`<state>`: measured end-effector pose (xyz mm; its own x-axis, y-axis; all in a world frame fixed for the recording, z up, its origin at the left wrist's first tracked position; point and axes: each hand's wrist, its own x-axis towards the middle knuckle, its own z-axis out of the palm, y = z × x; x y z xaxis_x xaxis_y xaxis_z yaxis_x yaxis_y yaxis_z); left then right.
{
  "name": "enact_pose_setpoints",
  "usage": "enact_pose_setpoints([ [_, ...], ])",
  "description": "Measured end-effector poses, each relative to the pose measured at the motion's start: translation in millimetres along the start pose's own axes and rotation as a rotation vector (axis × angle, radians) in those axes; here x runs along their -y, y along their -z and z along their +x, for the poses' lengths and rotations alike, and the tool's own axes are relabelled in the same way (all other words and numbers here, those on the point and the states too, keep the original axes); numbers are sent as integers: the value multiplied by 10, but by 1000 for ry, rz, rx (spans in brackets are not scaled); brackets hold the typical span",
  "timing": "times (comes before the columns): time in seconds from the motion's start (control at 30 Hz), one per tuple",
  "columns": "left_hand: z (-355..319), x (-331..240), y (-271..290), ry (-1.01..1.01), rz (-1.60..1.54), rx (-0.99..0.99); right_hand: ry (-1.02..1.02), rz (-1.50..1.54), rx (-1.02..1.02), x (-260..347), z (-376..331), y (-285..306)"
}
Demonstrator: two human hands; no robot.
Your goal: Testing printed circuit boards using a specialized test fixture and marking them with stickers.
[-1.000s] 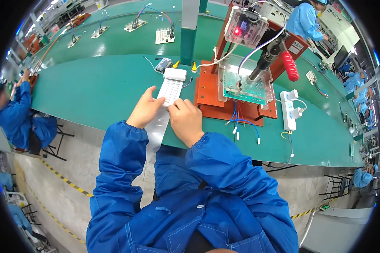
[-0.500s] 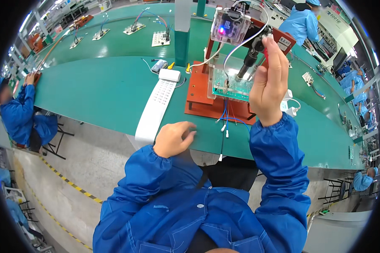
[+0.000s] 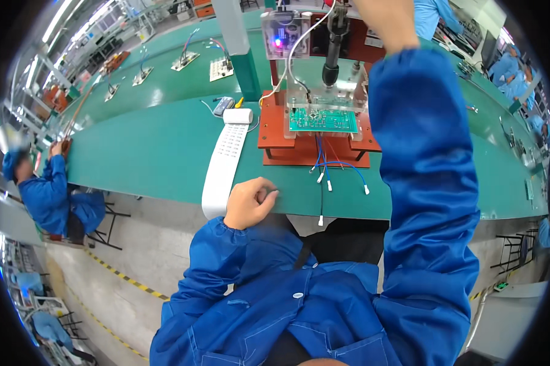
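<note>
Head view: the left hand (image 3: 250, 202) is hanging half-curled, apparently empty; the right hand (image 3: 391, 22) is showing partly, grip impossible to tell. Between them, the circuit board (image 3: 331, 121) is sitting in the red fixture (image 3: 277, 141), possibly risking damage if pressed while misaligned.

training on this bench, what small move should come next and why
Perhaps bring the left hand to the front edge of the green circuit board: that hand is low, near the edge of the table, the board's front shows below the clear plate, and the right hand is high, away from the board.
</note>
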<state>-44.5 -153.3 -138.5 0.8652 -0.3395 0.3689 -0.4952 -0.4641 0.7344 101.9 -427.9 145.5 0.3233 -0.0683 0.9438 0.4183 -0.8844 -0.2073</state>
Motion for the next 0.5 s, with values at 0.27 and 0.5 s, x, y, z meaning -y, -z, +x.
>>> enact_pose_setpoints([
  [0.27, -88, -46, -3, -80, 18, -54, 548, 87, 256, 3, -2378, 426],
  [0.5, -201, 84, -48, -23, -134, -134, 433, 297, 170, 63, -2231, 484],
])
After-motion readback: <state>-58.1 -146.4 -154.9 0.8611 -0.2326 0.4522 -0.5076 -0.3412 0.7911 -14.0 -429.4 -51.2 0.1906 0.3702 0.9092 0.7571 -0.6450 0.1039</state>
